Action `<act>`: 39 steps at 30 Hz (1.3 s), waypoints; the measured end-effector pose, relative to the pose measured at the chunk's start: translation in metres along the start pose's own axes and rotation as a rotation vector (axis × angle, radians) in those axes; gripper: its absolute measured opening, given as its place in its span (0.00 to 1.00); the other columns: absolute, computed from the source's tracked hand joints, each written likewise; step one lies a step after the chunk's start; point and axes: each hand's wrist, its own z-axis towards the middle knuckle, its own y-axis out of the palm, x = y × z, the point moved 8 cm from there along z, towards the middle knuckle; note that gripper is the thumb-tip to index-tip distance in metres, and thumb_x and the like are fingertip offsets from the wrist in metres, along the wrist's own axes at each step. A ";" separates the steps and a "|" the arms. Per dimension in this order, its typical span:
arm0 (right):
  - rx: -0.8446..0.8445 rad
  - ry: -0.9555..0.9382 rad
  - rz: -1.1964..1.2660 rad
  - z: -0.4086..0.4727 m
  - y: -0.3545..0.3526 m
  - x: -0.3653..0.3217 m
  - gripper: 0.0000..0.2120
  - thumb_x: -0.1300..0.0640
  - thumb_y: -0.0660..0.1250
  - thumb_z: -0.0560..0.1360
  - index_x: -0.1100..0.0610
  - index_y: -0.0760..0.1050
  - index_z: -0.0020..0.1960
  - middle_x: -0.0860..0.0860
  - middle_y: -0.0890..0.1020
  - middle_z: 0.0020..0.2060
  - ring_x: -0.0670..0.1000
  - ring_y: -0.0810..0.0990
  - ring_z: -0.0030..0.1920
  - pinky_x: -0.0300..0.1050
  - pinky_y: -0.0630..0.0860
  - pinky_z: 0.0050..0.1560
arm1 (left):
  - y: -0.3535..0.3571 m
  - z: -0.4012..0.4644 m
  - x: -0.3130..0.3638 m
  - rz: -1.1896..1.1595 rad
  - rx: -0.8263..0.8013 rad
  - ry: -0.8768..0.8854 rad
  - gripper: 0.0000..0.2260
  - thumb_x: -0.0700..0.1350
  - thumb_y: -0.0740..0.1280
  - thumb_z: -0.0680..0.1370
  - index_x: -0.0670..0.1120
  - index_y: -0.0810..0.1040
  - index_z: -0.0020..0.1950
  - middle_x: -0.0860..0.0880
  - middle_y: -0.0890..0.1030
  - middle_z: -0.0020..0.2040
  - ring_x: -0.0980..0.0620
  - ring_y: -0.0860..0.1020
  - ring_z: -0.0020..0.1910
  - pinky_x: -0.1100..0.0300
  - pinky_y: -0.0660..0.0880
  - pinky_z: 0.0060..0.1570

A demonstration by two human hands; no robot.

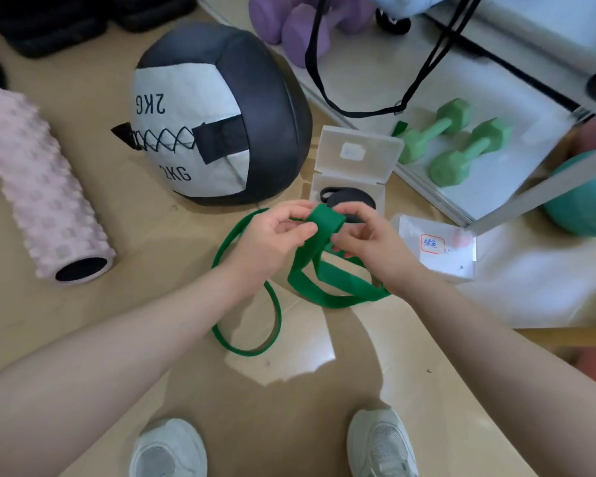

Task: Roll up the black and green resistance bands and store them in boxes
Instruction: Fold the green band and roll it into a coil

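Observation:
The green resistance band (pixel 338 287) is held above the floor, its top end folded into a small flat roll between both hands. My left hand (pixel 272 235) pinches the roll from the left, and my right hand (pixel 369 237) grips it from the right. The band's loose loops trail down onto the floor toward me. Behind my hands an open clear box (pixel 358 156) holds the coiled black resistance band (pixel 350 199). A second clear box (pixel 441 249), shut and with a red-framed label, lies to the right.
A black and white 2 kg medicine ball (pixel 217 115) sits left of the open box. A pink foam roller (pixel 38 187) lies far left. Green dumbbells (pixel 455 142) and purple dumbbells (pixel 296 25) rest on a low rack. My white shoes (pixel 381 445) show at the bottom.

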 end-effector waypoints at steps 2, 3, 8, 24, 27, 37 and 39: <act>-0.043 -0.032 -0.158 -0.001 0.006 0.006 0.14 0.64 0.64 0.75 0.45 0.74 0.54 0.52 0.83 0.47 0.50 0.80 0.48 0.48 0.75 0.55 | -0.007 0.003 0.002 -0.017 0.050 0.002 0.08 0.37 0.65 0.76 0.50 0.79 0.46 0.58 0.78 0.52 0.61 0.79 0.44 0.64 0.76 0.45; -0.047 -0.050 -0.234 0.000 0.008 0.007 0.13 0.63 0.64 0.76 0.46 0.76 0.55 0.50 0.83 0.50 0.50 0.80 0.52 0.51 0.74 0.59 | -0.009 0.004 0.001 -0.010 0.060 -0.014 0.07 0.38 0.65 0.77 0.49 0.80 0.46 0.58 0.78 0.52 0.62 0.79 0.43 0.65 0.76 0.43; -0.202 0.011 -0.117 0.000 0.025 0.008 0.13 0.55 0.62 0.74 0.56 0.78 0.56 0.52 0.82 0.51 0.52 0.78 0.53 0.47 0.72 0.58 | -0.009 0.000 -0.015 -0.156 -0.063 -0.157 0.10 0.35 0.65 0.75 0.47 0.80 0.52 0.47 0.83 0.52 0.49 0.80 0.53 0.57 0.75 0.57; -0.008 -0.243 0.057 0.027 0.012 -0.063 0.16 0.71 0.62 0.75 0.51 0.70 0.54 0.48 0.79 0.39 0.47 0.81 0.41 0.41 0.79 0.44 | -0.027 0.028 0.038 -0.019 0.053 0.003 0.07 0.38 0.69 0.74 0.50 0.79 0.46 0.54 0.81 0.39 0.62 0.78 0.37 0.70 0.73 0.38; 0.025 -0.221 0.069 0.018 0.002 -0.110 0.15 0.70 0.61 0.76 0.50 0.71 0.52 0.46 0.79 0.36 0.45 0.81 0.37 0.36 0.77 0.36 | -0.027 0.026 0.085 -0.033 0.031 -0.010 0.07 0.38 0.69 0.74 0.50 0.78 0.43 0.54 0.80 0.36 0.63 0.77 0.33 0.72 0.71 0.35; -0.007 -0.066 0.180 -0.069 0.008 -0.350 0.04 0.64 0.61 0.77 0.56 0.71 0.47 0.48 0.80 0.35 0.47 0.78 0.35 0.40 0.76 0.37 | -0.057 -0.059 0.318 -0.132 0.087 -0.084 0.06 0.39 0.69 0.74 0.50 0.78 0.42 0.54 0.79 0.32 0.59 0.75 0.29 0.68 0.71 0.32; 0.014 -0.052 0.214 -0.095 0.005 -0.407 0.05 0.65 0.59 0.78 0.56 0.71 0.47 0.45 0.81 0.35 0.45 0.78 0.36 0.40 0.76 0.39 | -0.058 -0.079 0.378 -0.147 0.074 -0.096 0.04 0.39 0.70 0.73 0.49 0.79 0.42 0.52 0.80 0.34 0.58 0.76 0.31 0.65 0.73 0.36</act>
